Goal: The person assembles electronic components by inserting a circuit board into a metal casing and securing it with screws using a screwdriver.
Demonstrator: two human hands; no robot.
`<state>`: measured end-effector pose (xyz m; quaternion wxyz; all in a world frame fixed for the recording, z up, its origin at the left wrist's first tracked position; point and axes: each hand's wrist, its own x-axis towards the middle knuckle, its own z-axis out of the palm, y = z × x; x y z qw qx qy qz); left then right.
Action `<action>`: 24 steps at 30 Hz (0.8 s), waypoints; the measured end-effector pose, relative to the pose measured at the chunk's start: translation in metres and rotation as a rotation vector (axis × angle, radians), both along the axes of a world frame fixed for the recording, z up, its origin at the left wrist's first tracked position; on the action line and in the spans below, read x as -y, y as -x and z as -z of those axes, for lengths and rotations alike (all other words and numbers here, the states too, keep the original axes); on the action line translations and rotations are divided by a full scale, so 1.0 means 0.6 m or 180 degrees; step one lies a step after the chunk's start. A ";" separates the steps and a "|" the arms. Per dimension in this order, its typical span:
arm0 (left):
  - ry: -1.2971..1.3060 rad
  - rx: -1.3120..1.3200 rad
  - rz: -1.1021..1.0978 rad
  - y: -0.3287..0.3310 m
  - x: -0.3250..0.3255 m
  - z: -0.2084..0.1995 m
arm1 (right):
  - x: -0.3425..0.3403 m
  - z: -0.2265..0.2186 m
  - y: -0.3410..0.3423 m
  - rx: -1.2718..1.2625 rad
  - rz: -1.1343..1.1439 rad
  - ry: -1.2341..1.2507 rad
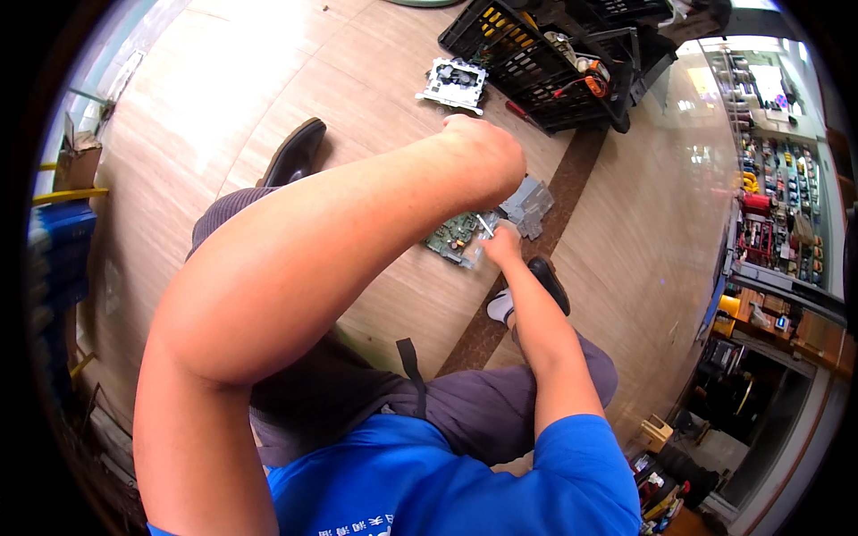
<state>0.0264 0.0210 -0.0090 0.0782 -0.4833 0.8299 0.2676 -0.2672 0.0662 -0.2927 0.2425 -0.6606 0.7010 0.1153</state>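
My left hand (487, 159) is curled into a fist above the floor, its fingers mostly turned out of sight, and whatever it grips is hidden. Below it, my right hand (503, 243) is closed at the edge of a green circuit board (451, 239). A thin, light-coloured rod (485, 226) shows at its fingertips; I cannot tell which hand holds it. Just beyond the right hand, a grey flat part with a jagged outline (529, 207) rests beside the board. Farther off, a white frame with dark parts inside (453, 87) lies on the floor.
A black slatted crate (545, 67) holding tools and parts stands at the far side, with a red-handled tool (523, 112) by it. My shoes (295, 152) flank the board. Blue bins (63, 250) line the left; shelves of goods (778, 196) stand right.
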 end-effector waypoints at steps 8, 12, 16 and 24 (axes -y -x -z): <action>0.0433 -0.0102 0.0121 0.013 -0.001 0.052 | 0.015 -0.259 -0.037 0.0688 -0.0967 -0.0118; 0.0382 -0.0028 0.0252 0.031 -0.006 0.018 | -0.012 -0.405 -0.042 0.0889 -0.1170 0.0094; 0.0351 -0.0471 0.0618 0.060 -0.022 0.019 | -0.054 -0.478 -0.047 0.1542 -0.0668 0.0641; 0.0808 -0.0811 0.0815 0.072 -0.065 0.031 | -0.057 -0.481 -0.063 0.1782 -0.0897 0.1290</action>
